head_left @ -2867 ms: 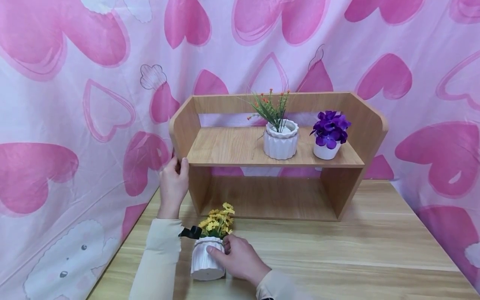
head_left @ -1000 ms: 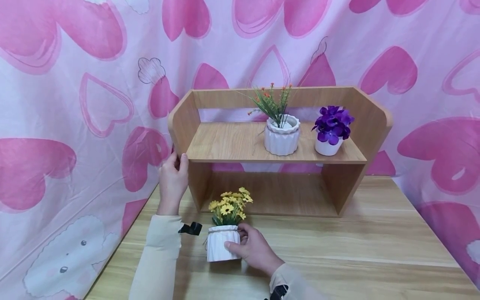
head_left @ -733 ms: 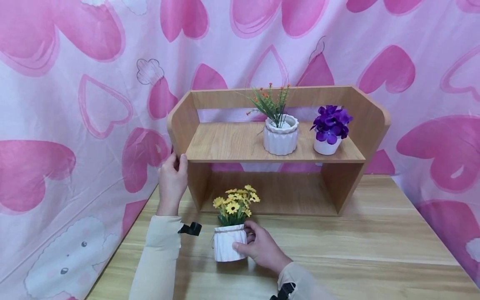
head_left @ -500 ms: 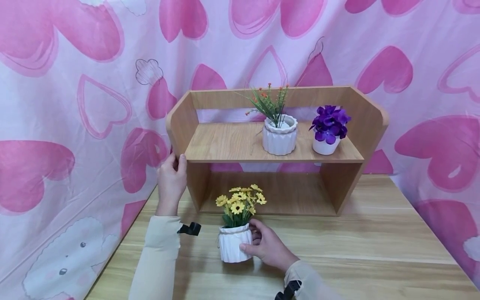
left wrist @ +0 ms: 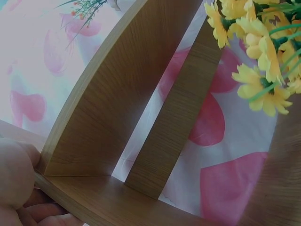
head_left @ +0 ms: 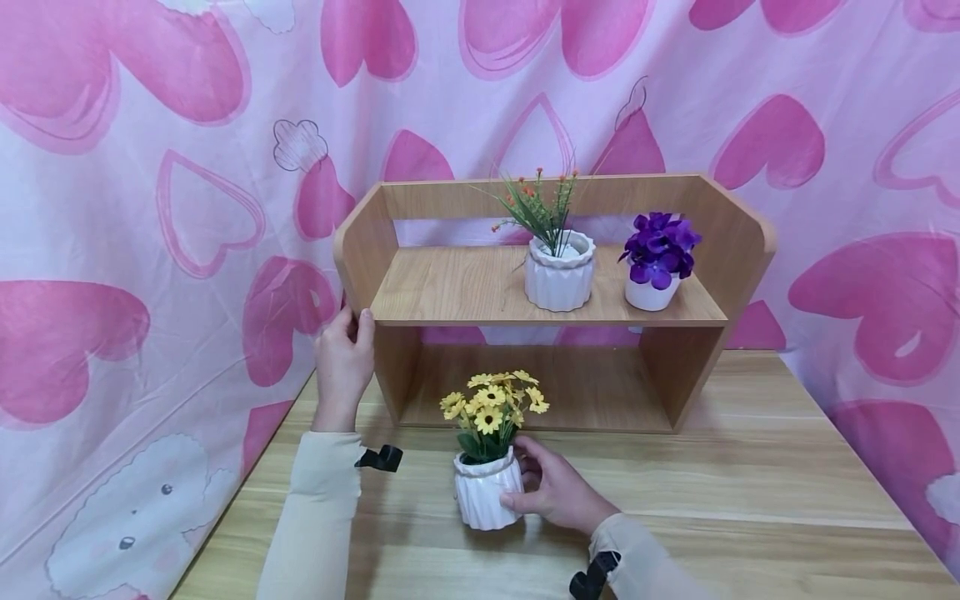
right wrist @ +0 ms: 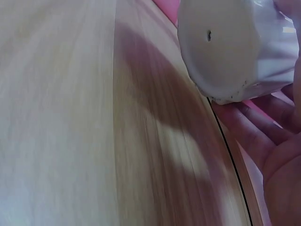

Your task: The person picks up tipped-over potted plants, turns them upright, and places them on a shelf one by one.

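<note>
My right hand (head_left: 558, 490) grips the right side of a white ribbed flowerpot (head_left: 486, 492) with yellow flowers (head_left: 495, 404). The pot hangs above the table in front of the shelf; the right wrist view shows its bare underside (right wrist: 221, 42) with a small hole. My left hand (head_left: 345, 367) holds the left side panel of the wooden shelf (head_left: 450, 287), thumb in front and fingers curled behind the edge, as the left wrist view also shows. Yellow flowers (left wrist: 265, 61) reach into that view at the upper right.
On the upper shelf board stand a white pot (head_left: 558, 279) with grass and small orange flowers, and a smaller white pot (head_left: 651, 293) with purple flowers. The wooden table (head_left: 750, 492) extends in front and to the right. A pink heart-patterned curtain (head_left: 202, 333) hangs behind.
My right hand has carried the yellow-flower pot rightward along the front of the shelf, turning it from tilted to nearly upright. The left hand has stayed on the side panel.
</note>
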`<act>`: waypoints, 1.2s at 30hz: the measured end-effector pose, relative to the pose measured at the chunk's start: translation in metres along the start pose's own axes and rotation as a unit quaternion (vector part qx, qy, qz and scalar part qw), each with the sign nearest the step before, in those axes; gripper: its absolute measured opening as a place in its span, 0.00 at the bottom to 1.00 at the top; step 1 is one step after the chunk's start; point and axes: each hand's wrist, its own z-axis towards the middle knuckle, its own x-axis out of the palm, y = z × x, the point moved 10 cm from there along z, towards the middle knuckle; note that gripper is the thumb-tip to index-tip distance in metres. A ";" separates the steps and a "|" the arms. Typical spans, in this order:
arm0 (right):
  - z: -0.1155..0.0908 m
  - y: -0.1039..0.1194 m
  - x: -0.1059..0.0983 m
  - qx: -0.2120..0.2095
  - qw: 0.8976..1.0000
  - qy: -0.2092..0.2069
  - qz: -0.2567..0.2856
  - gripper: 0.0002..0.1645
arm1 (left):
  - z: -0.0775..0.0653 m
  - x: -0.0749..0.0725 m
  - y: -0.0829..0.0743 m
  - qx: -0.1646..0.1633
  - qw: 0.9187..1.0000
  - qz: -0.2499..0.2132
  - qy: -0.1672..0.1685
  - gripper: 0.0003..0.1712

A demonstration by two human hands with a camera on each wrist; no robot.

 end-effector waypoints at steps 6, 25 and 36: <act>-0.001 0.000 -0.004 -0.024 1.000 0.013 -0.011 0.54 | 0.001 -0.001 0.000 0.000 1.000 0.004 -0.003 0.26; -0.009 -0.005 -0.014 -0.069 0.996 0.037 -0.051 0.54 | 0.001 0.003 0.005 -0.025 1.000 0.002 0.015 0.28; -0.012 -0.011 -0.029 -0.058 0.994 0.043 -0.083 0.53 | 0.001 0.000 0.002 -0.012 1.000 0.004 0.008 0.27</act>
